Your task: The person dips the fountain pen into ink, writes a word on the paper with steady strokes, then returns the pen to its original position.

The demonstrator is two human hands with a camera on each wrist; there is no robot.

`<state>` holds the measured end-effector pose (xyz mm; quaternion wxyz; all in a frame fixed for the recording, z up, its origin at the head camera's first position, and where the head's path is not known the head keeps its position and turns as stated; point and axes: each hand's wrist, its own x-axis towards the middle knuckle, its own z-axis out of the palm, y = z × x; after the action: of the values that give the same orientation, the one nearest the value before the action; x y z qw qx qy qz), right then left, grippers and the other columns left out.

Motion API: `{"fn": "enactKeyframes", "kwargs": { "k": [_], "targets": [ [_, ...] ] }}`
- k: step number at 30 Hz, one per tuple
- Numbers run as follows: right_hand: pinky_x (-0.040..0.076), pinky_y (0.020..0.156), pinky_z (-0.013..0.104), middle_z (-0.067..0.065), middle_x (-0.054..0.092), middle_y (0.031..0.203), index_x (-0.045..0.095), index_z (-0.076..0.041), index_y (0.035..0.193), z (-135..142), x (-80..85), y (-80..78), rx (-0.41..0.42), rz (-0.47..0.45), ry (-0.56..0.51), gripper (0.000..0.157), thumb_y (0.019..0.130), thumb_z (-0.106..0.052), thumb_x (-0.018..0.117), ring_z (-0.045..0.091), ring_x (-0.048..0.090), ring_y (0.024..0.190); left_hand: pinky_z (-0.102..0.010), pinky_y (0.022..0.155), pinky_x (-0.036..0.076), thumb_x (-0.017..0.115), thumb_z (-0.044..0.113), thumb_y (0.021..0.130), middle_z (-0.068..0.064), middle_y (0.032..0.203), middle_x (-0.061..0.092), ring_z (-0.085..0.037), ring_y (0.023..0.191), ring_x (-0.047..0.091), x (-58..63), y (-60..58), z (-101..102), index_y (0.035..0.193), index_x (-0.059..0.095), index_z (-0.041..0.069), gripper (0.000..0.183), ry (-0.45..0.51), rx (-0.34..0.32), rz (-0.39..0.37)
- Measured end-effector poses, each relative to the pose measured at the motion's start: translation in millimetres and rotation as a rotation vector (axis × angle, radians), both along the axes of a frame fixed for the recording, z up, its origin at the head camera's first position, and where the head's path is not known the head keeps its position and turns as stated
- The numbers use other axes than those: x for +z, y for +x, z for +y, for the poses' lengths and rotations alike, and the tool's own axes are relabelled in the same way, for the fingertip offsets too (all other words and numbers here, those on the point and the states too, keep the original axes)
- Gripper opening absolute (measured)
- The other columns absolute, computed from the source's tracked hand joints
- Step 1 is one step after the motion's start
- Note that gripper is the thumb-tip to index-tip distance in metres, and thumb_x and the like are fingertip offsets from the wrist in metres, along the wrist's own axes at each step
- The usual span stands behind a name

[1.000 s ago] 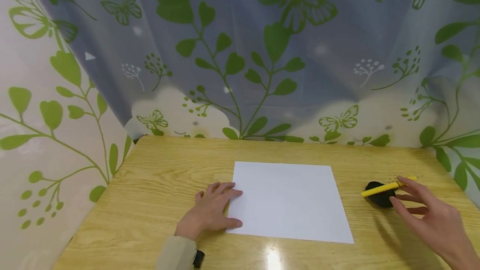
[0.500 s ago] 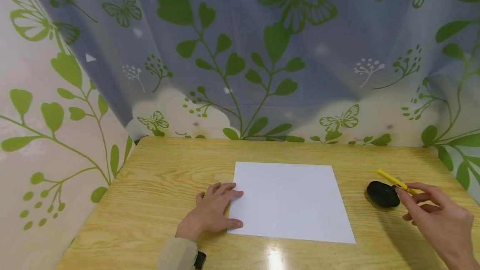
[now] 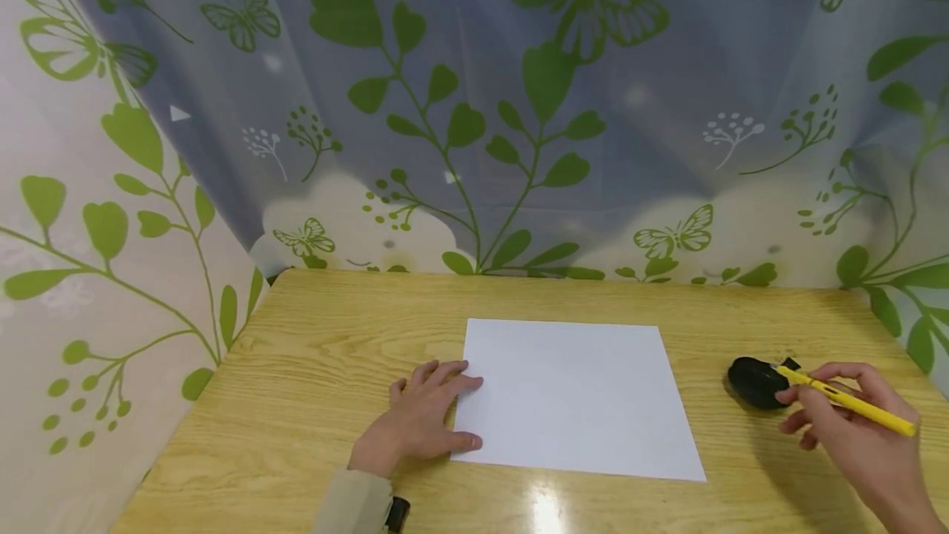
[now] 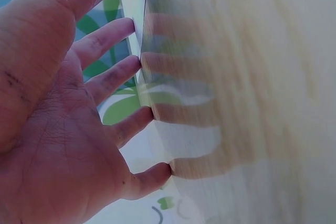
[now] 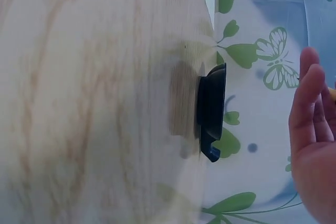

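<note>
My right hand (image 3: pixel 863 427) pinches a yellow pen (image 3: pixel 882 413) between thumb and fingers. Its slim tip points left, over the right side of a small black dish (image 3: pixel 754 383); whether they touch I cannot tell. In the right wrist view the dish (image 5: pixel 212 103) shows in profile, shallow with a short handle, apart from the hand (image 5: pixel 317 150); only a bit of the pen (image 5: pixel 332 94) shows at the edge. My left hand (image 3: pixel 421 414) lies with spread fingers at the left edge of a blank white sheet of paper (image 3: pixel 578 402). In the left wrist view its fingertips (image 4: pixel 163 171) touch the tabletop.
The wood-grain table (image 3: pixel 334 328) carries the paper in the middle and the dish to its right. A curtain (image 3: pixel 460 147) with green leaves and butterflies hangs along the table's back and sides. A black band (image 3: pixel 397 513) shows at the left sleeve.
The yellow pen has turned in my right hand, from lying across above the dish to its tip toward the dish and its rear end toward the lower right. My left hand stays on the paper.
</note>
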<state>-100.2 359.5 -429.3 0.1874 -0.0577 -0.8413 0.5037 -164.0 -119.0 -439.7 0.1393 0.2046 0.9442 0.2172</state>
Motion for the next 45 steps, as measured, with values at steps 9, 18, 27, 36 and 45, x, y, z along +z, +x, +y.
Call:
{"fn": "enactKeyframes", "kwargs": {
  "k": [9,18,27,36,45],
  "targets": [
    [0.049,0.042,0.031,-0.004,0.077,0.075,0.057,-0.012,0.102,10,-9.6,-1.9,0.117,-0.043,-0.314,0.016,0.098,0.001,0.064,0.018,0.068,0.055,-0.082,0.107,0.022,0.079,0.048,0.086,-0.003,0.165,0.035,-0.048,0.151,0.026,2.8,1.3,1,0.148,0.054,0.025,0.072,-0.014,-0.004,-0.022],
    [0.053,0.048,0.032,-0.006,0.074,0.07,0.059,-0.018,0.1,14,-14.7,-1.8,-0.04,-0.244,0.022,0.009,0.1,-0.023,0.067,0.018,0.068,0.057,-0.085,0.105,0.021,0.077,0.041,0.087,-0.005,0.164,0.036,-0.048,0.15,0.027,1.9,3.8,2,0.146,0.055,0.023,0.065,0.006,0.005,-0.015],
    [0.05,0.048,0.032,-0.001,0.071,0.067,0.069,-0.02,0.106,19,-14.0,-5.4,-0.083,-0.296,0.072,0.025,0.094,-0.042,0.073,0.021,0.063,0.057,-0.084,0.106,0.021,0.079,0.045,0.086,-0.004,0.164,0.035,-0.047,0.15,0.026,5.1,0.9,3,0.151,0.049,0.024,0.074,-0.014,0.005,-0.011],
    [0.052,0.05,0.032,-0.004,0.07,0.067,0.072,-0.027,0.098,20,-10.9,-10.8,-0.051,-0.38,0.046,0.019,0.096,-0.045,0.07,0.018,0.062,0.056,-0.082,0.107,0.022,0.08,0.047,0.085,-0.003,0.166,0.033,-0.047,0.151,0.026,6.9,-1.0,2,0.151,0.049,0.025,0.076,-0.026,-0.003,-0.018],
    [0.051,0.05,0.032,-0.01,0.069,0.069,0.072,-0.024,0.092,20,-10.9,-14.5,-0.074,-0.42,0.059,0.024,0.095,-0.048,0.07,0.015,0.064,0.058,-0.079,0.108,0.022,0.079,0.047,0.087,-0.002,0.168,0.032,-0.046,0.152,0.025,5.0,-1.5,0,0.153,0.048,0.025,0.076,-0.015,-0.01,-0.028]
  ]
}}
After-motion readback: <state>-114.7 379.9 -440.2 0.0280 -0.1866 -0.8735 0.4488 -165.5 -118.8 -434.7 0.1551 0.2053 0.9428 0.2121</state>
